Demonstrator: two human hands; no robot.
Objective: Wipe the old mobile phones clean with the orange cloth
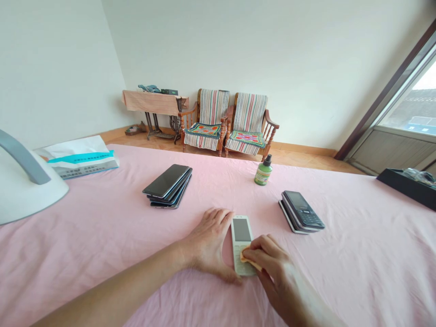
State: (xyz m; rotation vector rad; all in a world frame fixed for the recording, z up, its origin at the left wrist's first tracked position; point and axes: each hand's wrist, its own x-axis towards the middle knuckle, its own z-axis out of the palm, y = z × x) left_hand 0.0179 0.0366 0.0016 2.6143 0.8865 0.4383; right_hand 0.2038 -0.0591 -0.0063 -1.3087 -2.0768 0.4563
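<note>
Lying face up on the pink sheet (119, 236), between the two hands, the phone (241, 244) is white and slim, with a grey rectangular screen in its upper half and a pale keypad below. It stands nearly upright in the view, its foot tilted slightly to the right; part of the keypad is covered by an orange cloth (252, 264).

The left hand (210, 244) reaches in from the lower left, palm down and opened into a wide curve, fingertips by the phone's upper left corner and thumb by its bottom edge. The right hand (276, 268) comes from the lower right, its fingers bent and clamped on the cloth, which they press to the keypad.

Beyond the left hand, to its left, sits a stack of dark phones (168, 185). Beyond the right hand are a second stack (301, 212), topped by a black keypad phone, and a green bottle (263, 171) with a black top, farther away.
</note>
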